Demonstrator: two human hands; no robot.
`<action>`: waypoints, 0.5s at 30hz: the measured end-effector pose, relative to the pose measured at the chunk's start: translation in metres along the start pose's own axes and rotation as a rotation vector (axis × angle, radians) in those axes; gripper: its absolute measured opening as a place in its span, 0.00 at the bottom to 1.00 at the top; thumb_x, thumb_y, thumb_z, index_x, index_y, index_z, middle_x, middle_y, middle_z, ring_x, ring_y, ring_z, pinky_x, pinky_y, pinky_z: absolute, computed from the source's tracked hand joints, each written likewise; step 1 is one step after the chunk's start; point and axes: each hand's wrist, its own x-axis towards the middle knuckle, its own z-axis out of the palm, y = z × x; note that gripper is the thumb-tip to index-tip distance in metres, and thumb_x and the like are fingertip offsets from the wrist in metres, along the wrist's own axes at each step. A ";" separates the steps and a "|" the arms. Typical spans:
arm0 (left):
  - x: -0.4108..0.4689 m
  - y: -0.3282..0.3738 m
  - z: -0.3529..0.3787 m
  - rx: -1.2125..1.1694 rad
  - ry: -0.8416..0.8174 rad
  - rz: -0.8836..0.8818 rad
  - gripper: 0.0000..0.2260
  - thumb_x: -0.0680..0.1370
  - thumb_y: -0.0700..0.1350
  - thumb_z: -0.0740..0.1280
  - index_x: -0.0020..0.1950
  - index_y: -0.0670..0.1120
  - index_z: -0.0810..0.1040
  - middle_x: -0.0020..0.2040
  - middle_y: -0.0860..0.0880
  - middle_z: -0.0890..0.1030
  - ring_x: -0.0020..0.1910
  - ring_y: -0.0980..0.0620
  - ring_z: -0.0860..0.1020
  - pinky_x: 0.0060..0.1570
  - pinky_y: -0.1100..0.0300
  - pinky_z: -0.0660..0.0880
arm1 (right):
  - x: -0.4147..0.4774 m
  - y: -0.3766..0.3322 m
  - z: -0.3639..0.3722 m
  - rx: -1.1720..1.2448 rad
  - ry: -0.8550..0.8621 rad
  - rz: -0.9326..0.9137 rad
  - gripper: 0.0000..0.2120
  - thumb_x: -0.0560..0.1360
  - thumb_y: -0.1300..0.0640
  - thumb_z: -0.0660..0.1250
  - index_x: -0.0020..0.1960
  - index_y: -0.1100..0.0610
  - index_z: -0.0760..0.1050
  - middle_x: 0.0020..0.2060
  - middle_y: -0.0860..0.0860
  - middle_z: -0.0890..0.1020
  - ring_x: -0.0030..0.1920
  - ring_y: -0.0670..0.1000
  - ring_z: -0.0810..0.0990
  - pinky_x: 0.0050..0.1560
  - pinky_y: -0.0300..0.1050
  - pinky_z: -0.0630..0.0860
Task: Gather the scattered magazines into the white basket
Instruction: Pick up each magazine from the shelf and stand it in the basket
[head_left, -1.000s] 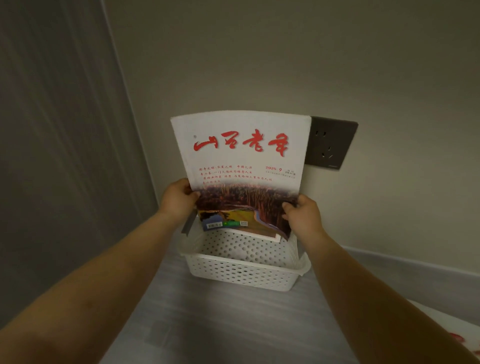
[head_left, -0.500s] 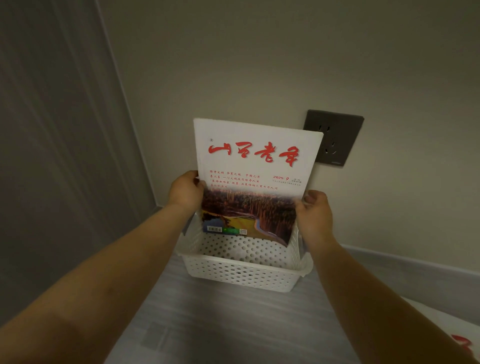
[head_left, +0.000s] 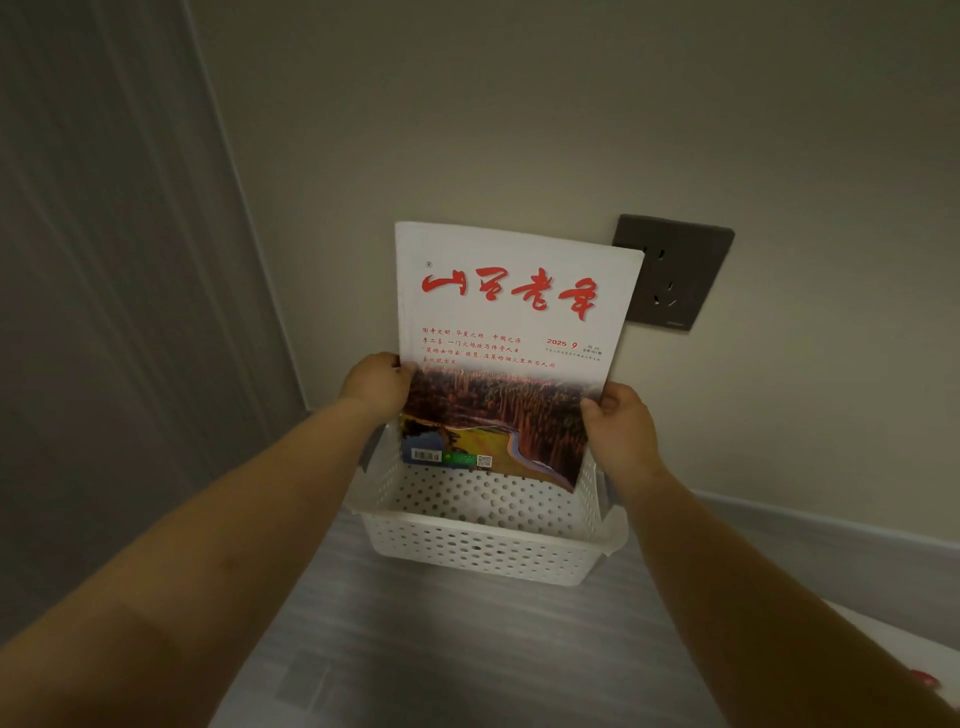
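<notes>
We are lowering the magazine (head_left: 511, 332) upright into the white basket (head_left: 485, 551) at twelve o'clock, left hand (head_left: 376, 382) and right hand (head_left: 618, 421) each gripping a side edge. Next, we judge, comes letting it slide down, then releasing.

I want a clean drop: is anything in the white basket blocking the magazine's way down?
Nothing visible. The left hand and right hand hold the magazine upright, its lower edge already inside the white basket; only bare perforated floor shows below it.
</notes>
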 end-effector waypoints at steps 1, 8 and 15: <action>-0.002 -0.003 0.001 -0.014 0.005 0.016 0.17 0.79 0.47 0.54 0.62 0.37 0.70 0.61 0.37 0.75 0.58 0.39 0.74 0.53 0.53 0.70 | -0.002 0.001 0.000 -0.001 0.002 -0.001 0.13 0.77 0.61 0.57 0.61 0.62 0.68 0.58 0.59 0.77 0.55 0.55 0.75 0.51 0.45 0.70; -0.053 -0.026 -0.001 -0.176 0.174 0.116 0.15 0.77 0.40 0.60 0.63 0.40 0.70 0.64 0.40 0.73 0.62 0.43 0.71 0.59 0.55 0.68 | -0.022 0.011 -0.015 -0.067 0.064 -0.009 0.16 0.75 0.64 0.59 0.63 0.63 0.68 0.62 0.60 0.74 0.61 0.58 0.73 0.59 0.47 0.69; -0.165 -0.035 0.024 -0.234 0.122 0.183 0.11 0.74 0.37 0.63 0.56 0.42 0.77 0.58 0.44 0.78 0.57 0.48 0.74 0.48 0.71 0.63 | -0.072 0.025 -0.037 -0.094 0.049 -0.007 0.15 0.75 0.64 0.59 0.61 0.64 0.70 0.61 0.61 0.75 0.62 0.59 0.72 0.60 0.47 0.68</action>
